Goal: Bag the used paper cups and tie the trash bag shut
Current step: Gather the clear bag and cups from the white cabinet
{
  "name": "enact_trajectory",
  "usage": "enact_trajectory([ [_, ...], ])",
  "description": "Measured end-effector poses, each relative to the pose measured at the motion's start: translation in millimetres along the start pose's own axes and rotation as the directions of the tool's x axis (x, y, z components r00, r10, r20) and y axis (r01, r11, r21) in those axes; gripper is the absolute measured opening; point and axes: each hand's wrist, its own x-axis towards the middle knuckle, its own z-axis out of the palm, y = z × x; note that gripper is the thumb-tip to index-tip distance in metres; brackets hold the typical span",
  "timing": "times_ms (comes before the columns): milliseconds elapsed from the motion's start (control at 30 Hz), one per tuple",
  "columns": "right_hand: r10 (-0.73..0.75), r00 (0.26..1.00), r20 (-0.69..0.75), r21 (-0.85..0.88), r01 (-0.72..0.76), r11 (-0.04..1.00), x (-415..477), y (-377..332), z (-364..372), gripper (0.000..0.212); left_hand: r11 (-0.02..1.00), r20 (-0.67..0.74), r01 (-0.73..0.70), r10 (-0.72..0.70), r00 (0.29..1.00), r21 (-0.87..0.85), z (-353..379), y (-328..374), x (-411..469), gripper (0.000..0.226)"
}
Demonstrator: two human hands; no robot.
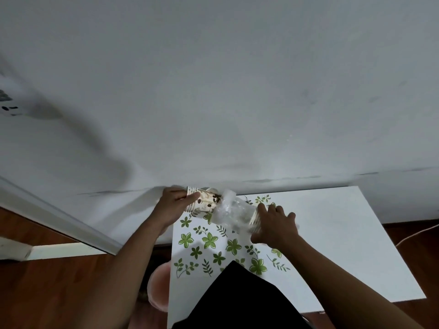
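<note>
The right hand (275, 227) covers the far end of the clear bag (234, 213), so what it grips there cannot be told. The crumpled plastic blurs whatever lies inside. A black cloth (237, 298) hides the desk's (344, 233) near edge and runs off the bottom.

White rectangular table (344, 245) pushed up against a plain pale grey wall (213, 79), scuffed with dark marks just above the table's far edge. Its left half has a green flower-and-leaf print (209, 241). Reddish-brown wooden floor (47, 293) on both sides, white baseboard (59, 210) along the left, and a thin pale cable (415, 233) past the right edge.
</note>
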Motion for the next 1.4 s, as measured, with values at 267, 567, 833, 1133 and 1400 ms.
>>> enact_trajectory([
  [267,0.042,0.999,-0.015,0.246,-0.037,0.969,4.0,5.4,-3.5,0.089,0.875,0.080,0.220,-0.206,0.975,-0.431,12.9,-4.9,6.0,0.047],
  [567,0.092,0.996,-0.001,0.433,-0.083,0.897,7.2,12.3,-9.8,0.101,0.586,0.330,0.403,-0.233,0.915,-0.703,24.2,-3.0,16.3,0.054],
  [833,0.117,0.993,0.011,0.590,-0.101,0.801,13.1,22.8,-2.6,0.100,0.827,0.392,0.311,-0.120,0.912,-0.469,25.0,3.8,40.0,0.060],
  [1133,0.128,0.992,0.014,0.660,-0.105,0.744,11.1,22.0,0.0,0.089,0.996,-0.105,0.009,0.000,0.994,0.083,53.1,-33.8,71.0,0.087],
  [1400,0.103,0.995,-0.005,0.650,-0.075,0.757,7.6,16.5,-0.2,0.096,0.959,0.012,0.118,-0.125,0.992,0.257,75.9,-55.5,82.5,0.096],
])
